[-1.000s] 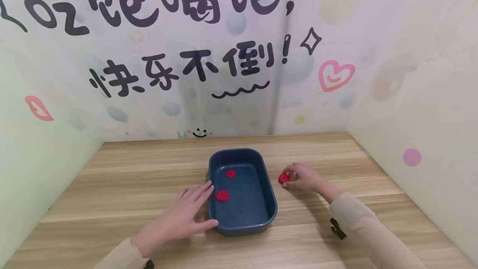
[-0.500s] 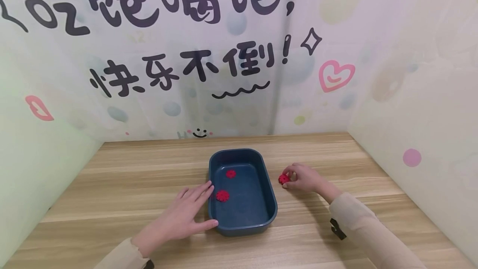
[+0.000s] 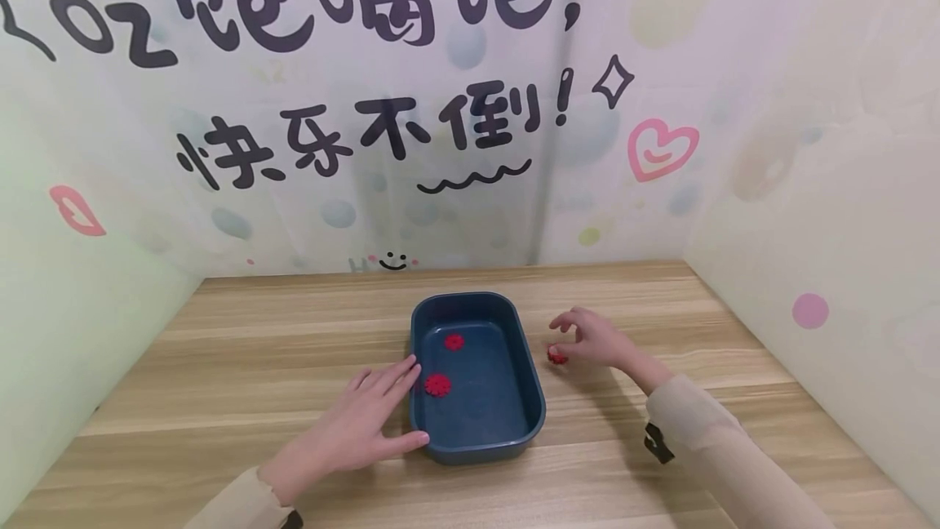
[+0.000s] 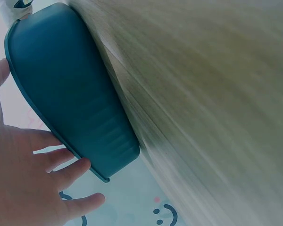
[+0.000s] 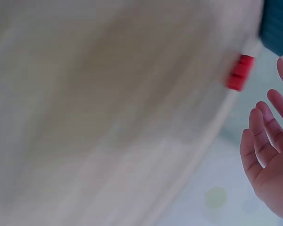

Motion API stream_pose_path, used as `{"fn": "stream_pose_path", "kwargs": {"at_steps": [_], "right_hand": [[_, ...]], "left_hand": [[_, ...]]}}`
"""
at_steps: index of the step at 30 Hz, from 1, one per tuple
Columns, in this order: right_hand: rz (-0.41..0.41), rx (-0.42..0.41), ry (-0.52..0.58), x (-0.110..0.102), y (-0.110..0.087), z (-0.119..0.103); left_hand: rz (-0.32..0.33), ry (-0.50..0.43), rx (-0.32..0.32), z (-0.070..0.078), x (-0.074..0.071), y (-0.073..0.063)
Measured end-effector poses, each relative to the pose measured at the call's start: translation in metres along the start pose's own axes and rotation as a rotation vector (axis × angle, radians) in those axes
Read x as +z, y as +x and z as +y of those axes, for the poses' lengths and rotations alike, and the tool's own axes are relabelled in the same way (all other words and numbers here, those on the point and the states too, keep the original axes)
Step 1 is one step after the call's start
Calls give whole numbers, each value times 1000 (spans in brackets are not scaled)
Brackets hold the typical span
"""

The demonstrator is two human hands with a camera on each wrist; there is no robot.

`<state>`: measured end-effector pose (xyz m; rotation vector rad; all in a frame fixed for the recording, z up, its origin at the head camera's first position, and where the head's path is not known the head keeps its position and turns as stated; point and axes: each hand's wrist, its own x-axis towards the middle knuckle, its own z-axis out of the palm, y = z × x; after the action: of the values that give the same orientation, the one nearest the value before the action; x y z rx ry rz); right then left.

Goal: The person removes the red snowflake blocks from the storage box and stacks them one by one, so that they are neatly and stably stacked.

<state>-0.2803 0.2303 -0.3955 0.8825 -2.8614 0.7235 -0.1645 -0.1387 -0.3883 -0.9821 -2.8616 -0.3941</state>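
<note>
A dark blue rectangular tray (image 3: 481,411) stands on the table, with two red notched, flower-shaped discs inside: one disc (image 3: 454,342) toward the back, another disc (image 3: 437,385) by the left wall. My left hand (image 3: 360,427) rests at the tray's left rim, fingers extended; the left wrist view shows fingertips along the tray's outer wall (image 4: 70,89). Right of the tray, a red notched piece (image 3: 556,355) lies on the table, partly hidden by my right hand (image 3: 593,339). In the right wrist view that red piece (image 5: 239,73) sits apart from the spread fingers (image 5: 255,129).
The wood-grain table (image 3: 294,333) reaches back to a printed wall sheet (image 3: 470,219). Side panels bound it, with the right panel (image 3: 822,227) beyond my right arm. Beige sleeves (image 3: 727,447) cover both forearms.
My right hand has let go of the red piece beside the tray; its fingers have opened and risen slightly. My left hand and the tray have stayed put.
</note>
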Motion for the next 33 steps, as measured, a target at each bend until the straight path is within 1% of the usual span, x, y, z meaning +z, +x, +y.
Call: {"fn": "stream_pose_path", "kwargs": {"at_steps": [4, 8, 10, 15, 22, 28, 33], "right_hand": [[18, -57, 4, -9, 13, -10], [10, -106, 22, -18, 26, -26], [-1, -113, 26, -23, 33, -34], [-57, -79, 36, -30, 53, -53], [-174, -27, 16, -35, 80, -85], [-264, 11, 0, -30, 99, -112], [-296, 63, 5, -20, 110, -125]], "left_hand": [[-2, 0, -4, 0, 0, 0], [-2, -1, -7, 0, 0, 0], [-1, -2, -6, 0, 0, 0], [-1, -12, -7, 1, -1, 0], [-1, -11, -9, 1, -2, 0], [-27, -10, -34, 2, -3, 0], [-35, -11, -38, 2, -4, 0]]}}
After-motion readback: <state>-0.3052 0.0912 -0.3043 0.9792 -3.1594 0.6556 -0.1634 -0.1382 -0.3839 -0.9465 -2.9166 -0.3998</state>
